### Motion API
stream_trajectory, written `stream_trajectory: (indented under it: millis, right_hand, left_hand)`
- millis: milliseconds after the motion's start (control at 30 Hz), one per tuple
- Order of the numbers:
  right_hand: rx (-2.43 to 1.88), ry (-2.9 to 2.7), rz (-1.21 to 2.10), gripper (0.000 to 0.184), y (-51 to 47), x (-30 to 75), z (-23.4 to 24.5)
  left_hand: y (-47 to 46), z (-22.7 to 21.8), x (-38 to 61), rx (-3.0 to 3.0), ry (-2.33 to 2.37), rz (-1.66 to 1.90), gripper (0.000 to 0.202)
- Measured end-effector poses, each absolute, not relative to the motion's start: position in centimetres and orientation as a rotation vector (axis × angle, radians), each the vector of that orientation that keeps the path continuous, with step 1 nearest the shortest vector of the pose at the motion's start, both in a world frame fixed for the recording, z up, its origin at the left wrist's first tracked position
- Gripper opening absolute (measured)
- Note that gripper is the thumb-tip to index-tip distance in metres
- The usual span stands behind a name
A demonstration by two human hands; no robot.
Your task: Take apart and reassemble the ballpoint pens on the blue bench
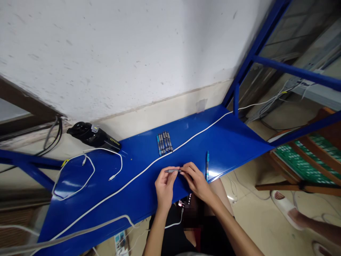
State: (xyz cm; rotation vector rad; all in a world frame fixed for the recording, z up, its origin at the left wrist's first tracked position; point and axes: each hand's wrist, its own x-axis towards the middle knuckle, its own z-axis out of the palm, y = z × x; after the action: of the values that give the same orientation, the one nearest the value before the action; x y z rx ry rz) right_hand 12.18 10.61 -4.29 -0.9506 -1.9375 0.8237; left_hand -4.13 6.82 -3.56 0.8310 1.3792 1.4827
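A slim grey pen (172,171) lies level between my two hands, above the front part of the blue table. My left hand (164,185) pinches its left part between thumb and fingers. At the other end, my right hand (194,177) has its fingertips closed on the pen and hides that end. Beyond my hands, several pens (164,143) lie side by side in a row, one with light blue parts at the left. A single light blue pen (207,165) rests to the right of my right hand, near the table's front edge.
A white cable (138,174) runs diagonally across the blue table (226,142). At the left, a black bottle (93,137) lies beside a looped white charging cable (93,170). A phone (184,202) is below the front edge. Another person's foot (286,208) shows at right, near a wooden chair (306,156).
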Motion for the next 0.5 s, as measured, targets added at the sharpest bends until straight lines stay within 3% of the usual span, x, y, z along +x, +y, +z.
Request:
stream_trajectory:
  millis: [300,500]
  right_hand:
    - [-0.968,-1.886,0.890,0.009,10.54,12.22,-4.70]
    - [-0.954,-2.052,0.879,0.022,10.60,12.34,-4.10]
  left_hand:
    - [6.85,-4.15,-4.17,0.819,1.347,1.495,0.030]
    - [6.86,-4.19,-4.11,0.774,1.334,1.534,0.031]
